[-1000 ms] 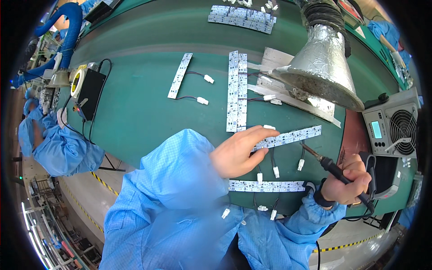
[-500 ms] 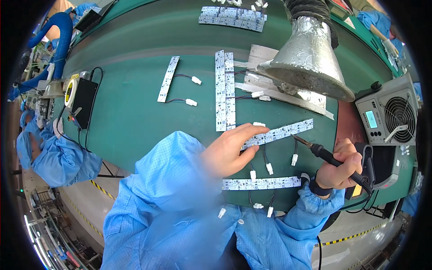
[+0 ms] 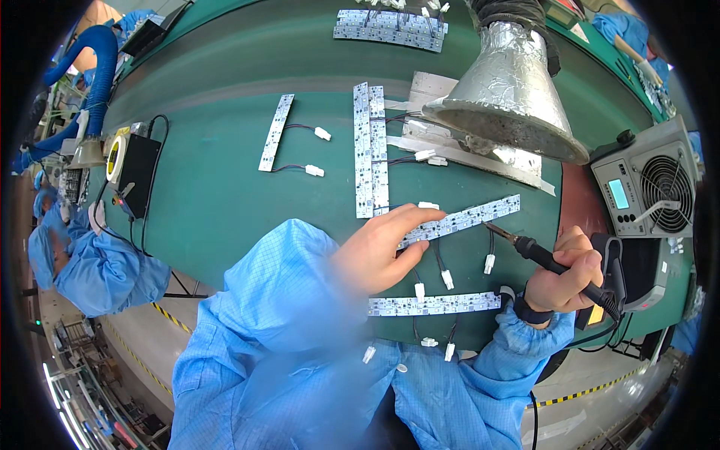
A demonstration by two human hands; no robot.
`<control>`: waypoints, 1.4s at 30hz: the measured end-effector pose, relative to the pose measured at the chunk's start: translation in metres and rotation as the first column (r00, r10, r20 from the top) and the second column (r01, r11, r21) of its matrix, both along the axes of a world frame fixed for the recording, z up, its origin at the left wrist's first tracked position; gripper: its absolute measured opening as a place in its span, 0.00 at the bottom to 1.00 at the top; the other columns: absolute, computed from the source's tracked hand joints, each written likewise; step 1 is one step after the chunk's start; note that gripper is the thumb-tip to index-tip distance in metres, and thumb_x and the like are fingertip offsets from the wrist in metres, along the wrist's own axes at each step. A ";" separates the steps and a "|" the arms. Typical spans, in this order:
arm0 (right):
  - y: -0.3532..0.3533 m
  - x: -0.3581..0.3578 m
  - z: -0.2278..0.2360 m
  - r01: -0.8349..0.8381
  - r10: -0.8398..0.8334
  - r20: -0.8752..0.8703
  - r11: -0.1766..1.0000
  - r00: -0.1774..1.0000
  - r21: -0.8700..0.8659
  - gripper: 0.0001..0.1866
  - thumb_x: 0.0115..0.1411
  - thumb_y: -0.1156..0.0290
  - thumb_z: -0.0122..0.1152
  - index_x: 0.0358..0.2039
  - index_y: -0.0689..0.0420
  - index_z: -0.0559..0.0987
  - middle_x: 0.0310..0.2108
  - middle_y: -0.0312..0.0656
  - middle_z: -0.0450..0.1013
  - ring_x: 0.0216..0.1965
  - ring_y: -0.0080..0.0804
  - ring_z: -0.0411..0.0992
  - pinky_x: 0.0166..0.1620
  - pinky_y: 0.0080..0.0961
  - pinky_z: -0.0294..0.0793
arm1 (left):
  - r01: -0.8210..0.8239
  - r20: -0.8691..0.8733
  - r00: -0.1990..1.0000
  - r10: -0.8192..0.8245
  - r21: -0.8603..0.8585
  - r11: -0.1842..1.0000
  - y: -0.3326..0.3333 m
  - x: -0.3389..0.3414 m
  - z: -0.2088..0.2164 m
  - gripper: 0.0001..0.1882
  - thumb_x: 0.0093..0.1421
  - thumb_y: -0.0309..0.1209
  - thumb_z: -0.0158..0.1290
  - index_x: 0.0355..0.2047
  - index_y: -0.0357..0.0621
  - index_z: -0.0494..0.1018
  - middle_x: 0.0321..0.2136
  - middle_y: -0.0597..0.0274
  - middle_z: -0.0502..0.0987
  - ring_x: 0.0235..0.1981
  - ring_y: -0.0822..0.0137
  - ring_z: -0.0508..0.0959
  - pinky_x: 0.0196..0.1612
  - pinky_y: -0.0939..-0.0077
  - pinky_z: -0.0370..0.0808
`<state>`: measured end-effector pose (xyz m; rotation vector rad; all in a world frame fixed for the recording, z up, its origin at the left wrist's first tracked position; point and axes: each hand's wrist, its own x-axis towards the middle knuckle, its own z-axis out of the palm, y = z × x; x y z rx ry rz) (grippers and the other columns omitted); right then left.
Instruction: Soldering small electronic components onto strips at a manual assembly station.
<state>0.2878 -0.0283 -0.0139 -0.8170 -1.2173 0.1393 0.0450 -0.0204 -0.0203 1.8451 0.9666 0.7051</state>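
Observation:
My left hand point(image 3: 382, 251) pinches a narrow white circuit board strip point(image 3: 480, 215) between thumb and fingers near its left end. The strip lies tilted, its right end farther from me. In my right hand point(image 3: 564, 276) is a soldering iron point(image 3: 541, 255), gripped like a pen. Its tip meets or nearly meets the strip's near edge, where a dark wire leads down to a white connector point(image 3: 490, 264). More wires with a white connector point(image 3: 448, 280) hang from the same strip. Nearer to me lies another strip point(image 3: 435, 304) with its own wires.
Two long strips point(image 3: 363, 150) lie side by side beyond my left hand, with a single strip point(image 3: 277, 133) to their left. A foil-covered fume hood point(image 3: 510, 97) hangs above a metal fixture point(image 3: 427, 88). At right stands a grey fan unit point(image 3: 645, 184); several boards point(image 3: 390, 34) are stacked at the back.
The view has shifted very slightly. Both hands, the held strip and the soldering iron keep almost the same places relative to each other.

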 end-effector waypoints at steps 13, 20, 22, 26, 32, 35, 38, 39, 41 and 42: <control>0.003 0.006 0.006 0.135 -0.132 -0.143 0.991 0.981 0.010 0.24 0.65 0.66 0.43 0.11 0.57 0.57 0.11 0.36 0.53 0.14 0.23 0.49 0.20 0.23 0.46 | -0.011 0.003 1.000 0.011 0.011 1.000 -0.002 0.000 0.000 0.21 0.56 0.22 0.51 0.51 0.35 0.69 0.46 0.43 0.74 0.48 0.46 0.75 0.51 0.63 0.72; 0.011 0.037 0.006 0.204 -0.207 -0.204 0.978 0.957 -0.036 0.23 0.66 0.70 0.44 0.12 0.58 0.58 0.12 0.36 0.54 0.15 0.22 0.49 0.20 0.23 0.48 | -0.021 -0.002 1.000 0.021 0.000 1.000 -0.001 0.003 0.004 0.20 0.56 0.22 0.51 0.51 0.35 0.70 0.44 0.43 0.75 0.47 0.47 0.76 0.50 0.64 0.72; 0.014 0.034 0.005 0.225 -0.229 -0.225 0.973 0.947 -0.043 0.23 0.65 0.70 0.46 0.12 0.59 0.59 0.13 0.37 0.55 0.15 0.22 0.50 0.21 0.22 0.49 | -0.045 -0.030 0.999 0.044 -0.001 0.999 -0.002 0.004 0.006 0.19 0.56 0.22 0.51 0.50 0.34 0.70 0.43 0.44 0.75 0.46 0.47 0.76 0.50 0.64 0.72; 0.014 0.037 0.001 0.210 -0.215 -0.212 0.977 0.953 -0.048 0.22 0.65 0.71 0.47 0.13 0.59 0.60 0.13 0.36 0.56 0.16 0.21 0.51 0.22 0.21 0.50 | -0.046 -0.041 0.998 0.045 -0.019 0.999 -0.002 0.004 0.007 0.19 0.56 0.21 0.51 0.49 0.34 0.71 0.42 0.44 0.75 0.44 0.48 0.77 0.48 0.64 0.73; 0.016 0.034 0.001 0.224 -0.231 -0.218 0.973 0.948 -0.056 0.21 0.65 0.71 0.47 0.13 0.59 0.61 0.14 0.35 0.56 0.16 0.21 0.52 0.22 0.21 0.50 | -0.048 -0.039 0.998 0.047 -0.013 0.999 -0.003 0.005 0.005 0.19 0.56 0.21 0.51 0.49 0.34 0.71 0.40 0.45 0.76 0.42 0.49 0.77 0.47 0.66 0.73; 0.016 0.034 0.001 0.221 -0.230 -0.216 0.973 0.949 -0.065 0.21 0.65 0.71 0.47 0.14 0.59 0.61 0.14 0.35 0.56 0.16 0.21 0.51 0.22 0.21 0.50 | -0.049 -0.033 0.998 0.049 0.003 0.999 -0.003 0.005 0.005 0.19 0.56 0.21 0.51 0.50 0.34 0.71 0.39 0.46 0.76 0.41 0.50 0.77 0.46 0.66 0.72; 0.017 0.033 0.001 0.227 -0.237 -0.216 0.971 0.947 -0.071 0.21 0.65 0.71 0.47 0.14 0.59 0.60 0.13 0.34 0.55 0.16 0.20 0.51 0.22 0.21 0.49 | -0.052 -0.054 0.997 0.050 -0.036 0.998 -0.003 0.006 0.009 0.19 0.56 0.20 0.50 0.49 0.34 0.71 0.38 0.46 0.75 0.40 0.50 0.77 0.46 0.66 0.72; 0.018 0.032 0.002 0.235 -0.244 -0.213 0.970 0.946 -0.068 0.21 0.65 0.71 0.47 0.13 0.58 0.60 0.13 0.34 0.55 0.16 0.20 0.51 0.21 0.21 0.49 | -0.052 -0.055 0.997 0.050 -0.035 0.998 -0.003 0.006 0.008 0.19 0.56 0.20 0.50 0.49 0.34 0.71 0.38 0.46 0.75 0.40 0.50 0.77 0.46 0.66 0.72; 0.018 0.030 0.003 0.235 -0.246 -0.211 0.969 0.946 -0.074 0.21 0.65 0.71 0.47 0.13 0.58 0.60 0.13 0.34 0.54 0.16 0.20 0.51 0.21 0.20 0.49 | -0.050 -0.033 0.998 0.050 -0.008 0.999 -0.002 0.006 0.006 0.19 0.55 0.20 0.50 0.49 0.34 0.71 0.37 0.46 0.75 0.39 0.50 0.77 0.45 0.66 0.72; 0.018 0.031 0.003 0.236 -0.248 -0.208 0.969 0.946 -0.080 0.22 0.65 0.71 0.47 0.13 0.58 0.59 0.13 0.34 0.54 0.16 0.20 0.51 0.21 0.20 0.48 | -0.049 -0.033 0.998 0.049 -0.009 0.999 -0.002 0.006 0.006 0.19 0.55 0.20 0.50 0.49 0.34 0.71 0.37 0.46 0.75 0.39 0.50 0.77 0.45 0.66 0.72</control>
